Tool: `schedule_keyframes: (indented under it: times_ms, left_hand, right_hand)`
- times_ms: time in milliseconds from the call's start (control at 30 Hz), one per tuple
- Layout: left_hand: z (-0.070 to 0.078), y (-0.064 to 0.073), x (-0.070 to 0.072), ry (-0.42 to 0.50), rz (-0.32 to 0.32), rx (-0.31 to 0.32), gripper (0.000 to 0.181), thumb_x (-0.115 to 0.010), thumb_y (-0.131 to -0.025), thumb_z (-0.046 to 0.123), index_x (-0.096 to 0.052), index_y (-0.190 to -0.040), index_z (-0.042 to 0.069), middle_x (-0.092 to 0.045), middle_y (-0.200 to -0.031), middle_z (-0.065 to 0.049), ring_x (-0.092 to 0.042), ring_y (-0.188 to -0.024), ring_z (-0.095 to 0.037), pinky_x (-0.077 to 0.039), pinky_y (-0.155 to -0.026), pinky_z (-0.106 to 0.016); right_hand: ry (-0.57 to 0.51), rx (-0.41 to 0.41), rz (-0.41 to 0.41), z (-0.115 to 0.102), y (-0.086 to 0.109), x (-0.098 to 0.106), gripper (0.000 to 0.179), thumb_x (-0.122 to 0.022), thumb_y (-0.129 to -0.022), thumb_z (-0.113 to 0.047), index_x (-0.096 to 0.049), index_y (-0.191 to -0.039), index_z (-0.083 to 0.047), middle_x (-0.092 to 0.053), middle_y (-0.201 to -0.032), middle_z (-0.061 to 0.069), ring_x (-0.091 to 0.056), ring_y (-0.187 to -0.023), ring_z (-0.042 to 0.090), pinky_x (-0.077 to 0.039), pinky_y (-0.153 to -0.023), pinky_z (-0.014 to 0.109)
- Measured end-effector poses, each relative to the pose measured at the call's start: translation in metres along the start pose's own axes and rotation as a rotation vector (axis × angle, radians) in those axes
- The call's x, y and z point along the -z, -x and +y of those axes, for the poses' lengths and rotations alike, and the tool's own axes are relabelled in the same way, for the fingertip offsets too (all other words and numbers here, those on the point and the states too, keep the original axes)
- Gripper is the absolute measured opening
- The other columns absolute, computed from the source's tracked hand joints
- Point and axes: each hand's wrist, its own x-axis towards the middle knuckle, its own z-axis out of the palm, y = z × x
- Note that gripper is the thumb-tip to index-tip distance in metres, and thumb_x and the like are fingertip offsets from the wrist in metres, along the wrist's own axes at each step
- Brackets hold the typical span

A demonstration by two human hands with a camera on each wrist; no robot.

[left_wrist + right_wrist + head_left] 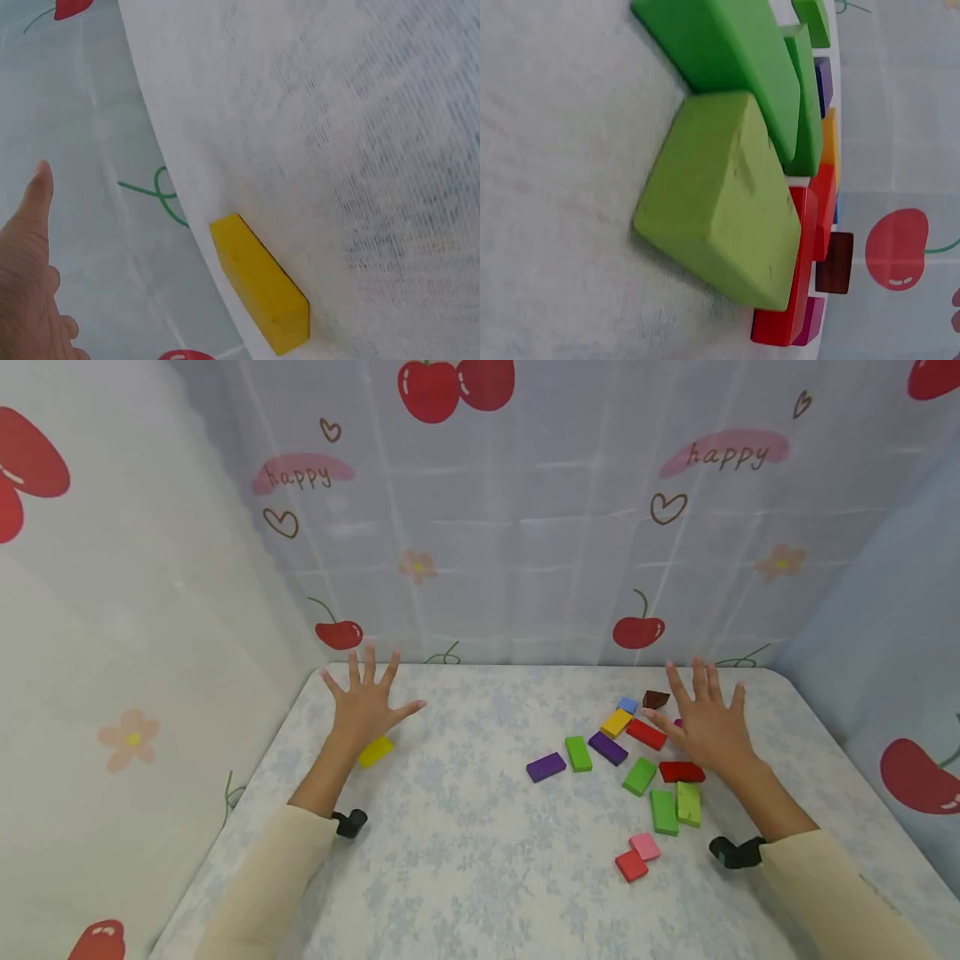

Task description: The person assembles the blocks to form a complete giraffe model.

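My left hand (362,710) is held with fingers spread over the far left of the table, holding nothing. Just by its wrist lies a yellow block (376,751), seen large in the left wrist view (259,285). At the right, my right hand (710,727) has its fingers spread too, with nothing in them. Beneath and beside it are a red block (682,772), another red block (647,734), a dark brown block (656,699) and a magenta block (810,322), mostly hidden by the hand in the head view. A light green block (688,804) lies near the right wrist.
Left of the right hand lie purple blocks (546,767), green blocks (578,754), an orange-yellow block (617,723) and a blue block (627,704). Nearer the front, a pink block (645,846) touches a small red block (632,866). A printed curtain (495,527) stands behind the table (450,860).
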Motion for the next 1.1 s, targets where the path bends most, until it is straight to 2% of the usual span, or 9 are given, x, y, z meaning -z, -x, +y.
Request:
schedule_keyframes:
  times_ms: [167, 367, 500, 633, 733, 867, 933, 1000, 1100]
  left_hand:
    - [0.024, 0.008, 0.009, 0.014, -0.003, -0.071, 0.100, -0.051, -0.087, 0.080, -0.019, -0.164, 0.026, -0.009, -0.168, -0.022, -0.012, -0.152, -0.047, -0.003, -0.107, -0.081]
    - [0.057, 0.020, 0.015, 0.037, -0.096, -0.137, 0.096, -0.047, -0.088, 0.083, -0.025, -0.163, 0.027, -0.015, -0.167, -0.021, -0.019, -0.152, -0.041, -0.005, -0.111, -0.077]
    - [0.077, 0.028, 0.017, 0.043, -0.116, -0.189, 0.089, -0.054, -0.092, 0.073, -0.030, -0.162, 0.025, -0.029, -0.163, -0.021, -0.034, -0.147, -0.039, -0.022, -0.114, -0.069]
    - [0.096, 0.033, 0.011, 0.037, -0.109, -0.231, 0.078, -0.063, -0.094, 0.061, -0.041, -0.157, 0.021, -0.047, -0.152, -0.020, -0.052, -0.134, -0.036, -0.045, -0.104, -0.056]
    - [0.109, 0.034, 0.005, 0.157, -0.145, -0.246, 0.072, -0.067, -0.093, 0.056, -0.049, -0.153, 0.019, -0.056, -0.145, -0.016, -0.060, -0.124, -0.033, -0.055, -0.089, -0.049]
    - [0.124, 0.031, -0.006, 0.513, -0.296, -0.235, 0.065, -0.072, -0.092, 0.051, -0.058, -0.146, 0.018, -0.064, -0.134, -0.011, -0.066, -0.110, -0.026, -0.056, -0.080, -0.042]
    - [0.132, 0.029, -0.012, 0.645, -0.364, -0.229, 0.063, -0.074, -0.091, 0.050, -0.060, -0.143, 0.018, -0.067, -0.128, -0.010, -0.066, -0.100, -0.020, -0.054, -0.077, -0.038]
    - [0.140, 0.027, -0.017, 0.709, -0.407, -0.231, 0.062, -0.075, -0.090, 0.049, -0.062, -0.141, 0.017, -0.068, -0.123, -0.009, -0.065, -0.092, -0.015, -0.053, -0.074, -0.034]
    - [0.153, 0.025, -0.021, 0.714, -0.429, -0.267, 0.059, -0.077, -0.089, 0.047, -0.065, -0.138, 0.016, -0.070, -0.117, -0.008, -0.063, -0.085, -0.011, -0.051, -0.070, -0.030]
  right_hand:
    - [-0.090, 0.027, -0.039, -0.011, 0.005, 0.004, 0.089, -0.051, -0.100, -0.056, -0.013, -0.162, -0.004, -0.012, -0.161, 0.035, -0.010, -0.148, 0.052, 0.004, -0.109, 0.077]
    - [-0.237, 0.060, -0.112, -0.024, 0.012, 0.007, 0.077, -0.056, -0.102, -0.047, -0.034, -0.154, 0.005, -0.029, -0.155, 0.037, -0.025, -0.143, 0.054, -0.005, -0.111, 0.076]
    - [-0.317, 0.069, -0.141, -0.030, 0.016, 0.006, 0.072, -0.060, -0.101, -0.045, -0.045, -0.148, 0.007, -0.042, -0.149, 0.034, -0.037, -0.137, 0.053, -0.025, -0.110, 0.070]
    - [-0.382, 0.072, -0.136, -0.035, 0.021, 0.001, 0.060, -0.067, -0.099, -0.036, -0.055, -0.140, 0.006, -0.058, -0.135, 0.030, -0.055, -0.122, 0.049, -0.049, -0.094, 0.062]
    - [-0.409, 0.079, -0.139, -0.038, 0.024, -0.004, 0.052, -0.072, -0.097, -0.029, -0.061, -0.134, 0.006, -0.064, -0.126, 0.028, -0.060, -0.115, 0.046, -0.054, -0.088, 0.059]
    - [-0.415, 0.091, -0.154, -0.040, 0.024, -0.012, 0.049, -0.074, -0.095, -0.027, -0.065, -0.130, 0.007, -0.067, -0.122, 0.026, -0.062, -0.112, 0.044, -0.053, -0.089, 0.057]
    - [-0.424, 0.101, -0.157, -0.041, 0.023, -0.016, 0.048, -0.075, -0.094, -0.026, -0.066, -0.127, 0.007, -0.069, -0.119, 0.024, -0.063, -0.109, 0.042, -0.054, -0.088, 0.055]
    - [-0.425, 0.111, -0.160, -0.041, 0.022, -0.019, 0.047, -0.077, -0.092, -0.025, -0.068, -0.125, 0.008, -0.071, -0.114, 0.023, -0.065, -0.104, 0.040, -0.056, -0.085, 0.053]
    - [-0.422, 0.124, -0.170, -0.043, 0.019, -0.023, 0.047, -0.080, -0.089, -0.025, -0.069, -0.122, 0.008, -0.073, -0.108, 0.020, -0.067, -0.099, 0.037, -0.057, -0.084, 0.051]
